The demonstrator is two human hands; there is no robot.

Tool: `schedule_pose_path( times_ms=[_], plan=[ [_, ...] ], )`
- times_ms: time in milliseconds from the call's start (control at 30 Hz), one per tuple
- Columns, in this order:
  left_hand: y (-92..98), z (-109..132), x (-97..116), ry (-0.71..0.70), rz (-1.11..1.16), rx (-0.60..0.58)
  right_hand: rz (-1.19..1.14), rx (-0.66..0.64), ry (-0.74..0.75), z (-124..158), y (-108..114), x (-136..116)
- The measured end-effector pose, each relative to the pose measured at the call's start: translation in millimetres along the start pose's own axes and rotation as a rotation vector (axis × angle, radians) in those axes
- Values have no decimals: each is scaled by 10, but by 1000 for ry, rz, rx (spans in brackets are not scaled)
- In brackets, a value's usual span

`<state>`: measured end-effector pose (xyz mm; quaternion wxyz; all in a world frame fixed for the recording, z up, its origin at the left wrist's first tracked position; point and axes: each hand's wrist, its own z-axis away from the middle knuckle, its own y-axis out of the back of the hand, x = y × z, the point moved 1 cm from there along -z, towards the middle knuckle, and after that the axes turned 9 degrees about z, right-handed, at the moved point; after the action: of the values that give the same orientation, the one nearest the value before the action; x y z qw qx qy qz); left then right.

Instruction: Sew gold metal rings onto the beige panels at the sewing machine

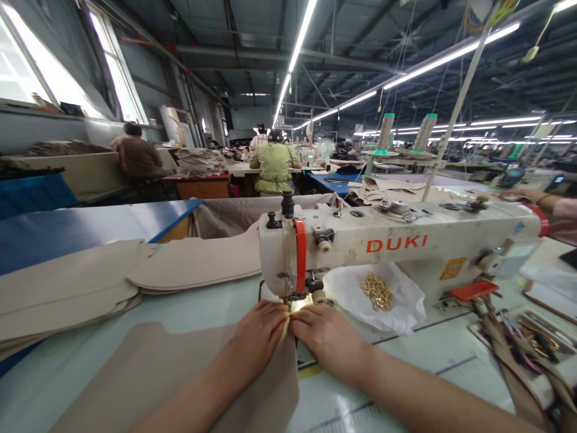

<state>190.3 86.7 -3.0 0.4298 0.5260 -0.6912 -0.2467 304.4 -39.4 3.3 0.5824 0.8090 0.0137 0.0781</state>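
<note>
A flat beige panel [171, 355], looking like fabric or leather, lies on the pale green sewing table under my arms. My left hand [256, 331] presses on it with fingers together, close in front of the needle of the white sewing machine [342, 237]. From the other side my right hand [331, 340] grips the panel's right edge, its fingers bent and close to the left fingertips. The lit spot under the presser foot is partly covered by both hands, so the stitch line is hidden.
Stacked beige panels [193, 261] lie left of the machine. Gold metal rings or buckles [376, 290] rest in a white plastic bag [403, 307]. A tray [541, 337] of tools and straps [505, 355] stands at the right. A person's hand [523, 194] is beyond the machine.
</note>
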Motion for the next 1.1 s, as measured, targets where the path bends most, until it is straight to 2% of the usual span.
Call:
schedule_pose_path(
  times_ms=[500, 700, 900, 1100],
  plan=[
    [1, -8, 12, 28, 4, 30, -17, 3, -11, 9, 40, -8],
    [11, 7, 20, 28, -9, 8, -18, 29, -17, 24, 7, -5],
    [88, 56, 89, 5, -47, -18, -27, 115, 30, 91, 22, -51],
    [83, 131, 83, -29, -143, -93, -13, 70, 79, 102, 40, -76]
  ],
)
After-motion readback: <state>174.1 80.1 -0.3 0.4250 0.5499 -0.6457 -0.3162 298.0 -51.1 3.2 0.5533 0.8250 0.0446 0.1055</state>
